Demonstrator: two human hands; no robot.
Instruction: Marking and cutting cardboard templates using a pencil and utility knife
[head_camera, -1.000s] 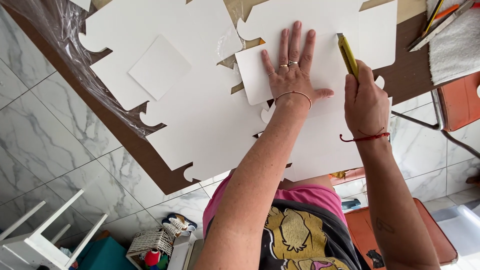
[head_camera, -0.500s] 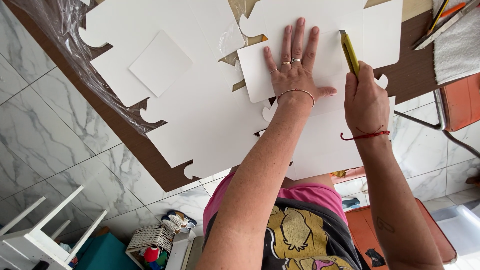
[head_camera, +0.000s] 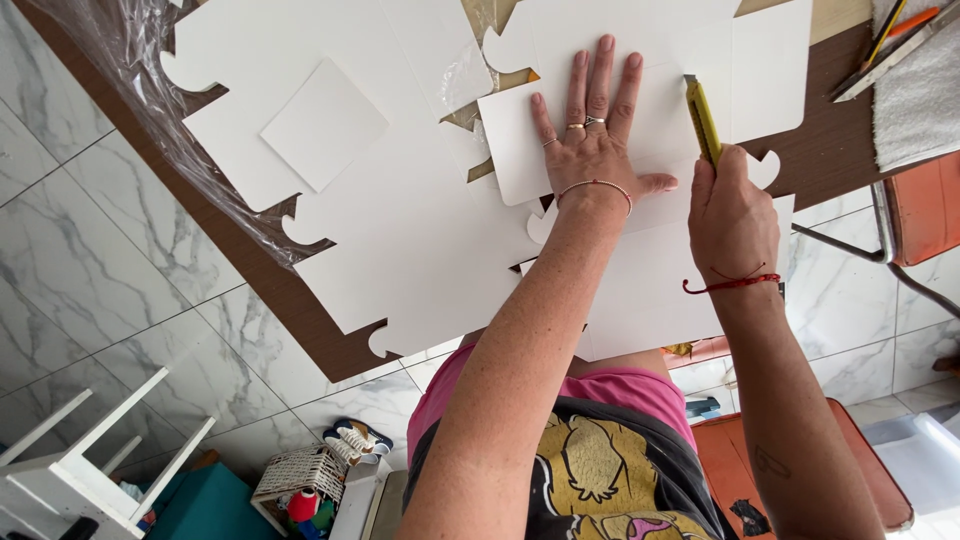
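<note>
A white rectangular card template (head_camera: 640, 120) with rounded corners is laid flat on the large white cardboard sheet (head_camera: 420, 260), which in turn is spread over the dark brown table (head_camera: 300, 310). The template is pinned by the left hand (head_camera: 592, 150), whose palm is pressed down and whose fingers are spread apart and extended flat across it; this hold is judged to keep the template from sliding while its edge is followed. Along the template's right edge a yellow utility knife (head_camera: 702, 120) is held by the right hand (head_camera: 732, 215), the fingers being closed firmly around the handle with the tip directed away from the body; whether the blade touches the sheet cannot be told. Well to the left of the template, a smaller white square card (head_camera: 323, 124) is seen resting on the same sheet, whose border is marked by rounded notches. Further left of the template, crumpled clear plastic film (head_camera: 130, 70) is draped over the table edge. To the upper right of the template, a grey cloth (head_camera: 920, 95) with pencils (head_camera: 890, 30) and a ruler-like strip is found.
</note>
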